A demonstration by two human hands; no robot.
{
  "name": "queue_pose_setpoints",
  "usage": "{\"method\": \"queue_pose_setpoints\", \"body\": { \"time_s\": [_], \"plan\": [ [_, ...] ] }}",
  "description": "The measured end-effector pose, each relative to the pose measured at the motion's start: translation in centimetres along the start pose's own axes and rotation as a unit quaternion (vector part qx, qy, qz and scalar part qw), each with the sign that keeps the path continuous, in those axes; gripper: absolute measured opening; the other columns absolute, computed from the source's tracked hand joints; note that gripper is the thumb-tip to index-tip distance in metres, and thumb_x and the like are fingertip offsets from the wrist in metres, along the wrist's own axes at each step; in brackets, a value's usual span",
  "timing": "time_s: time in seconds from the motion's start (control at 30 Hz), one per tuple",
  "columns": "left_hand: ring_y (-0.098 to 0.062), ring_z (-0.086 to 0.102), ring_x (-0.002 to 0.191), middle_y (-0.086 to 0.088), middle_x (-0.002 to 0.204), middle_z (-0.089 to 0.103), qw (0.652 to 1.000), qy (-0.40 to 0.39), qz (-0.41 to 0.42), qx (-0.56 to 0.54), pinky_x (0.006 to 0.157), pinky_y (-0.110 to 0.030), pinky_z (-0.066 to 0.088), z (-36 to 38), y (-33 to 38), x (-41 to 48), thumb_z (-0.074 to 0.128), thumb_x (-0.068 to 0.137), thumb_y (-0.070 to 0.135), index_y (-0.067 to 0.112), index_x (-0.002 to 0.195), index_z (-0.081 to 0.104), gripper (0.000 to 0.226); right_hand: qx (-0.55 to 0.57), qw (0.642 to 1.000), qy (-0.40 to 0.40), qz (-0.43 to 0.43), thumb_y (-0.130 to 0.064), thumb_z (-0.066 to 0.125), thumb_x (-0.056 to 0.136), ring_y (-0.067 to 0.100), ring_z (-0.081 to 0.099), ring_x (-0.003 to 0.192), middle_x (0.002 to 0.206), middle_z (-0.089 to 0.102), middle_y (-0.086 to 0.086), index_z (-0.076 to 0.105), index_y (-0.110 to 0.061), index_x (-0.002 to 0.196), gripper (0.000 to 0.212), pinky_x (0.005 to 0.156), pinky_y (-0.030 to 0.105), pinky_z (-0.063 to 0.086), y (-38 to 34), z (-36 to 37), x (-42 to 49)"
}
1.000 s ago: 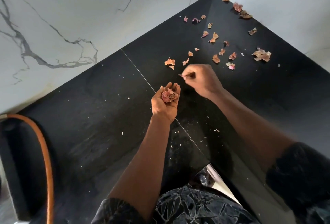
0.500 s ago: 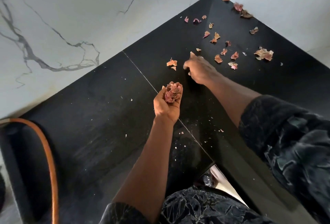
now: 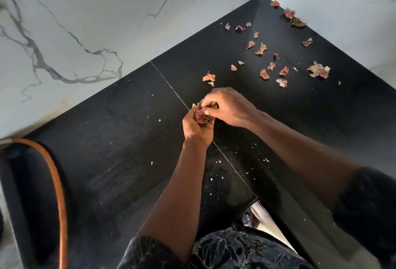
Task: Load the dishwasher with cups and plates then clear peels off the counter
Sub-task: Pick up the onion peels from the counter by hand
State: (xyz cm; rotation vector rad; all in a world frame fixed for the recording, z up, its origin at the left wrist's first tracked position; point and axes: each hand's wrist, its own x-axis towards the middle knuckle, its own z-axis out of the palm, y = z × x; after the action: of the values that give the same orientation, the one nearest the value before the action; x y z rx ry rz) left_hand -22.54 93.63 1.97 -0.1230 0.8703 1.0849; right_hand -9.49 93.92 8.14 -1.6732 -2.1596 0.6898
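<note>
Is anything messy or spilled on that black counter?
Yes. Papery pinkish-orange peels lie scattered on the black stone counter toward its far corner, with tiny pale crumbs nearer the person. The left hand cups a gathered pile of peels; the right hand reaches into it.

A dark shirt front carries a pale, vein-like leaf print; left of it the short left sleeve shows the same print; right of it and higher, the right sleeve looks darker, its print faint; each forearm is bare down to left hand and right hand.
</note>
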Motion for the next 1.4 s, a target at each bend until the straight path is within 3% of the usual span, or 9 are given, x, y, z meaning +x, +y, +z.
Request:
{"method": "queue_pose_setpoints", "body": {
  "time_s": [0.13, 0.23, 0.4, 0.83, 1.03, 1.17, 1.23, 1.3, 1.4],
  "plan": [
    [-0.033, 0.068, 0.103, -0.023, 0.114, 0.067, 0.999, -0.006, -0.002, -0.040, 0.097, -0.040, 0.054, -0.4, 0.2, -0.3, 0.044, 0.103, 0.020, -0.005, 0.121, 0.062, 0.036, -0.016, 0.997, 0.060, 0.050, -0.020, 0.068, 0.096, 0.019, 0.068, 0.102, 0.117, 0.070, 0.007, 0.069, -0.010, 0.121, 0.027, 0.087, 0.034, 0.055, 1.8, -0.1, 2.8],
    [-0.035, 0.066, 0.107, -0.025, 0.117, 0.064, 0.999, -0.008, -0.004, -0.045, 0.105, -0.042, 0.049, -0.9, 0.3, -0.7, 0.045, 0.103, 0.019, -0.007, 0.119, 0.061, 0.034, -0.108, 0.991, -0.001, 0.081, -0.015, 0.063, 0.098, 0.026, 0.060, 0.117, 0.131, 0.060, 0.011, 0.059, -0.008, 0.134, 0.037, 0.096, 0.039, 0.052, 3.3, 1.0, 4.8],
    [-0.034, 0.065, 0.107, -0.025, 0.114, 0.065, 0.999, -0.008, 0.002, -0.041, 0.103, -0.041, 0.051, -1.2, 1.2, -1.0, 0.045, 0.103, 0.019, -0.006, 0.116, 0.062, 0.034, -0.160, 0.985, 0.023, 0.057, -0.006, 0.065, 0.093, 0.025, 0.061, 0.104, 0.119, 0.062, 0.011, 0.068, -0.008, 0.114, 0.021, 0.089, 0.039, 0.055, 3.6, 2.8, 4.0],
    [-0.034, 0.066, 0.106, -0.025, 0.113, 0.065, 0.998, -0.018, -0.015, -0.052, 0.104, -0.041, 0.050, -0.2, 0.5, -0.6, 0.043, 0.103, 0.021, -0.006, 0.114, 0.063, 0.035, 0.083, 0.989, 0.107, 0.065, -0.011, 0.074, 0.088, -0.004, 0.068, 0.085, 0.097, 0.077, -0.006, 0.079, -0.016, 0.099, 0.013, 0.085, 0.021, 0.056, 3.2, -1.4, 2.4],
    [-0.028, 0.069, 0.089, -0.016, 0.099, 0.069, 0.998, -0.024, -0.024, -0.051, 0.068, -0.028, 0.059, 0.3, 0.2, -0.5, 0.045, 0.103, 0.024, 0.001, 0.113, 0.064, 0.032, 0.070, 0.996, -0.024, -0.040, -0.017, 0.074, 0.090, -0.005, 0.068, 0.086, 0.096, 0.077, -0.006, 0.080, -0.014, 0.101, 0.013, 0.080, 0.012, 0.052, -0.1, -1.7, 2.2],
    [-0.031, 0.067, 0.102, -0.020, 0.110, 0.067, 0.997, -0.040, -0.021, -0.062, 0.080, -0.029, 0.059, 0.0, 0.7, -0.8, 0.041, 0.105, 0.024, 0.001, 0.107, 0.066, 0.034, -0.002, 0.996, 0.077, 0.050, -0.017, 0.067, 0.095, 0.019, 0.067, 0.111, 0.123, 0.070, 0.008, 0.069, -0.009, 0.125, 0.030, 0.097, 0.032, 0.053, 1.5, -1.7, 6.0],
    [-0.032, 0.064, 0.108, -0.021, 0.113, 0.065, 0.997, -0.044, -0.020, -0.066, 0.069, -0.029, 0.060, -0.1, 0.8, -1.0, 0.042, 0.105, 0.023, 0.000, 0.108, 0.065, 0.033, -0.076, 0.992, 0.012, 0.097, -0.013, 0.062, 0.098, 0.026, 0.056, 0.128, 0.144, 0.054, 0.011, 0.052, -0.010, 0.143, 0.046, 0.104, 0.035, 0.044, 2.5, -1.4, 7.6],
    [-0.031, 0.066, 0.105, -0.021, 0.109, 0.066, 0.997, -0.048, -0.015, -0.057, 0.081, -0.033, 0.060, -0.3, 0.8, -1.4, 0.043, 0.104, 0.022, -0.001, 0.108, 0.065, 0.033, -0.120, 0.985, -0.074, 0.100, -0.009, 0.060, 0.098, 0.030, 0.046, 0.138, 0.156, 0.039, 0.009, 0.042, -0.015, 0.151, 0.056, 0.109, 0.040, 0.040, 3.2, -0.5, 8.0],
    [-0.033, 0.063, 0.107, -0.022, 0.111, 0.065, 0.998, -0.047, -0.014, -0.045, 0.080, -0.032, 0.060, -0.6, 1.3, -1.6, 0.043, 0.103, 0.022, 0.000, 0.108, 0.065, 0.032, -0.138, 0.986, -0.059, 0.069, -0.002, 0.058, 0.097, 0.029, 0.048, 0.135, 0.149, 0.048, 0.008, 0.052, -0.014, 0.145, 0.051, 0.111, 0.040, 0.043, 4.0, 1.7, 6.6]
  ]
}}
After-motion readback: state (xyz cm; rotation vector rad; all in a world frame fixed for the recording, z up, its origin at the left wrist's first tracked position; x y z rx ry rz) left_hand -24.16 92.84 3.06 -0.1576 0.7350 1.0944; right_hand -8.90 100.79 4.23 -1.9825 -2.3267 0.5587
